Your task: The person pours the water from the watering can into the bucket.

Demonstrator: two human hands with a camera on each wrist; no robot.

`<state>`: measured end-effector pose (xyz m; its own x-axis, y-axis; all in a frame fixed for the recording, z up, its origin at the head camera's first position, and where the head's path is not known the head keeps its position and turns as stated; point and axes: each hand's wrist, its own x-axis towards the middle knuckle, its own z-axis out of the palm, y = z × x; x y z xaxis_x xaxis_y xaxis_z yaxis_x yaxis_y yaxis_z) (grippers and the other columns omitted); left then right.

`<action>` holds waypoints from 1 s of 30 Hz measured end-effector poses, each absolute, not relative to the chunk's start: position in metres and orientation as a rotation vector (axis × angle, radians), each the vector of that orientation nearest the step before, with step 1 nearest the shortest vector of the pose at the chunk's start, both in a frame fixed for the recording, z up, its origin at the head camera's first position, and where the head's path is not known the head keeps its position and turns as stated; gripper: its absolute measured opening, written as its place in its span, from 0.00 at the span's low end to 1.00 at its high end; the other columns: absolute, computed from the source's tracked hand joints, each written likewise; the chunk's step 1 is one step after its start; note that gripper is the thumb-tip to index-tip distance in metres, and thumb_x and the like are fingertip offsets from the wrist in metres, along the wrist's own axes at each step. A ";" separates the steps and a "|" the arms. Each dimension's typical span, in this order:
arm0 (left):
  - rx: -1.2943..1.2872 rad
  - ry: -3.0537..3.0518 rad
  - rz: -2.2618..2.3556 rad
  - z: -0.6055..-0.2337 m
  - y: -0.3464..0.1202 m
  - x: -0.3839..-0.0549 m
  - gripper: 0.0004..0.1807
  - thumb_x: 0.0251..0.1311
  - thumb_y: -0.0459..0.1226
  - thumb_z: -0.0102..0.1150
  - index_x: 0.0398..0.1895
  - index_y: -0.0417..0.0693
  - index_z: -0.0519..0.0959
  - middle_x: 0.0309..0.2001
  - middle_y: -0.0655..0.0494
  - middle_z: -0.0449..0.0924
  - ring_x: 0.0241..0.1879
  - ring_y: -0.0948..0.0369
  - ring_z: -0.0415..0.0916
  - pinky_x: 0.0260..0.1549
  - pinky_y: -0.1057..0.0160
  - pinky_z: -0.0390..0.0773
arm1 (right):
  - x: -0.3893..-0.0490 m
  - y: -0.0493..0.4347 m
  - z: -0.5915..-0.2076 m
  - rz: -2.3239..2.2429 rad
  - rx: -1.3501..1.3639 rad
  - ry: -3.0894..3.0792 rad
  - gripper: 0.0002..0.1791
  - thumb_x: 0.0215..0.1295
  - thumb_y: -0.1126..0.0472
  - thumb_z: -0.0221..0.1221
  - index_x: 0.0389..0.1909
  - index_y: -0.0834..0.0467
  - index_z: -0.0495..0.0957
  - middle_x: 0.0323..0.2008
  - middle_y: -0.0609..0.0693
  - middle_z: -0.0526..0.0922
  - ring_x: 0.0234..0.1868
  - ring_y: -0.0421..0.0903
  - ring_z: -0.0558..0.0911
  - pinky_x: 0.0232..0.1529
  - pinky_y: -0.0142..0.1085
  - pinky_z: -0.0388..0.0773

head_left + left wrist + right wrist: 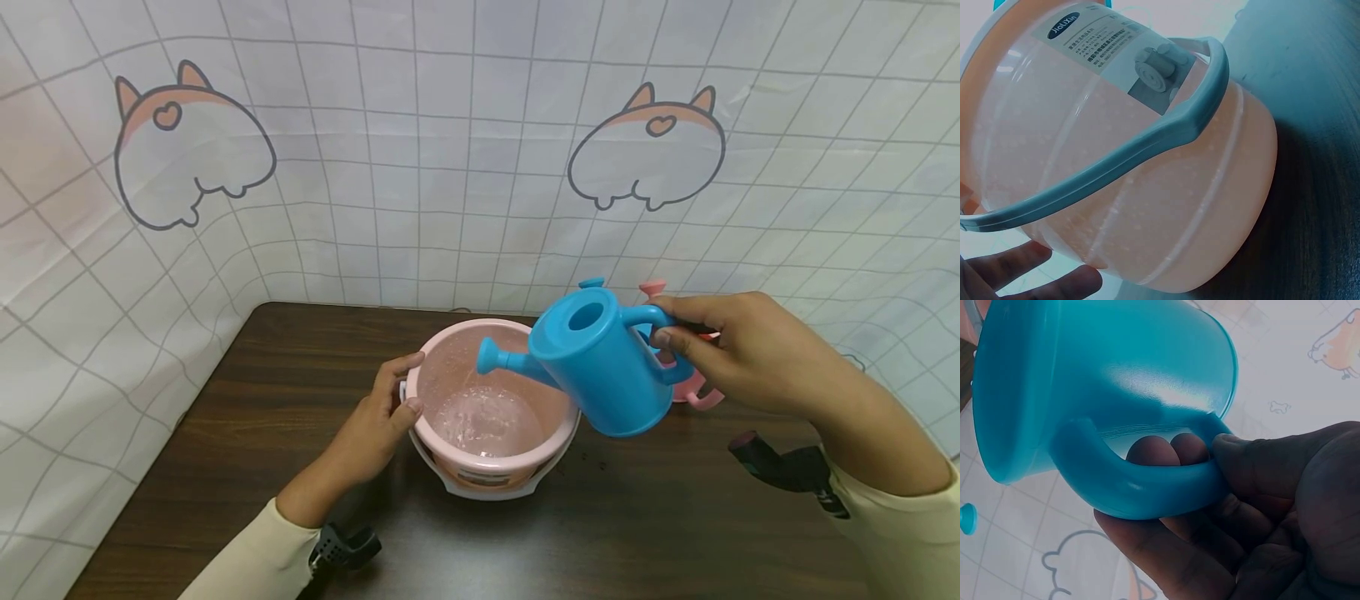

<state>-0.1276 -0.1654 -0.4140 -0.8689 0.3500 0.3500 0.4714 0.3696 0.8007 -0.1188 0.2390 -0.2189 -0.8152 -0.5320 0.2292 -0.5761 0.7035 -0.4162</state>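
A pale pink bucket (491, 460) with a white handle stands on the table, with rippling water (487, 417) inside. My left hand (375, 421) rests at its left rim, thumb and index fingertips on the edge. In the left wrist view, two fairly straight fingers (1063, 284) lie beside the bucket wall (1166, 206). My right hand (738, 354) grips the handle of a blue watering can (611, 375), thumb on one side and fingers curled through the loop (1147, 490). The can is tilted, its spout (491, 357) above the bucket opening.
Behind the blue can, a pink watering can (701, 392) and another blue spout (592, 283) partly show. The dark wooden table (262, 400) backs onto a white grid-patterned curtain (420, 167). A few drops (592, 460) lie right of the bucket.
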 end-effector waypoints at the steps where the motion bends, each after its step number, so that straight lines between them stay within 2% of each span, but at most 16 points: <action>1: -0.755 -2.497 -1.525 -0.414 -0.165 -0.128 0.31 0.77 0.54 0.45 0.77 0.57 0.55 0.52 0.41 0.80 0.48 0.54 0.79 0.47 0.52 0.77 | -0.119 0.239 -0.219 0.743 0.915 -2.818 0.23 0.70 0.70 0.62 0.64 0.71 0.75 0.39 0.61 0.87 0.21 0.31 0.82 0.19 0.30 0.78; 5: -0.759 -2.493 -1.524 -0.414 -0.166 -0.128 0.31 0.78 0.54 0.45 0.77 0.58 0.55 0.52 0.40 0.80 0.47 0.54 0.79 0.46 0.52 0.77 | -0.119 0.239 -0.219 0.761 0.912 -2.824 0.23 0.71 0.69 0.62 0.64 0.72 0.75 0.40 0.62 0.87 0.21 0.32 0.83 0.19 0.31 0.78; 12: -0.760 -2.499 -1.524 -0.415 -0.166 -0.129 0.31 0.78 0.54 0.45 0.77 0.58 0.54 0.53 0.40 0.80 0.48 0.54 0.79 0.46 0.52 0.77 | -0.121 0.240 -0.220 0.660 0.930 -2.785 0.23 0.69 0.69 0.64 0.63 0.71 0.77 0.40 0.60 0.88 0.29 0.42 0.86 0.22 0.30 0.79; 16: -0.756 -2.502 -1.524 -0.415 -0.166 -0.129 0.30 0.78 0.52 0.46 0.77 0.58 0.55 0.52 0.41 0.80 0.47 0.54 0.79 0.46 0.52 0.77 | -0.121 0.240 -0.220 0.672 0.935 -2.790 0.23 0.69 0.69 0.64 0.63 0.70 0.77 0.40 0.59 0.88 0.27 0.40 0.86 0.22 0.30 0.79; 19: -0.753 -2.505 -1.524 -0.415 -0.166 -0.128 0.30 0.77 0.51 0.46 0.77 0.58 0.55 0.53 0.41 0.80 0.47 0.54 0.79 0.47 0.52 0.77 | -0.121 0.240 -0.220 0.639 0.940 -2.780 0.23 0.68 0.69 0.64 0.63 0.70 0.77 0.40 0.58 0.88 0.29 0.41 0.86 0.24 0.31 0.80; 26: -0.749 -2.511 -1.526 -0.415 -0.166 -0.128 0.30 0.77 0.50 0.46 0.77 0.59 0.55 0.52 0.42 0.80 0.47 0.55 0.79 0.47 0.52 0.77 | -0.119 0.239 -0.219 0.750 0.907 -2.830 0.23 0.71 0.69 0.62 0.65 0.71 0.75 0.43 0.63 0.87 0.22 0.33 0.83 0.20 0.31 0.78; 30: -0.751 -2.506 -1.529 -0.415 -0.166 -0.128 0.29 0.77 0.49 0.46 0.77 0.58 0.55 0.51 0.42 0.80 0.47 0.55 0.79 0.47 0.52 0.77 | -0.119 0.239 -0.218 0.785 0.896 -2.845 0.23 0.71 0.69 0.61 0.65 0.71 0.74 0.43 0.64 0.86 0.21 0.32 0.82 0.19 0.31 0.78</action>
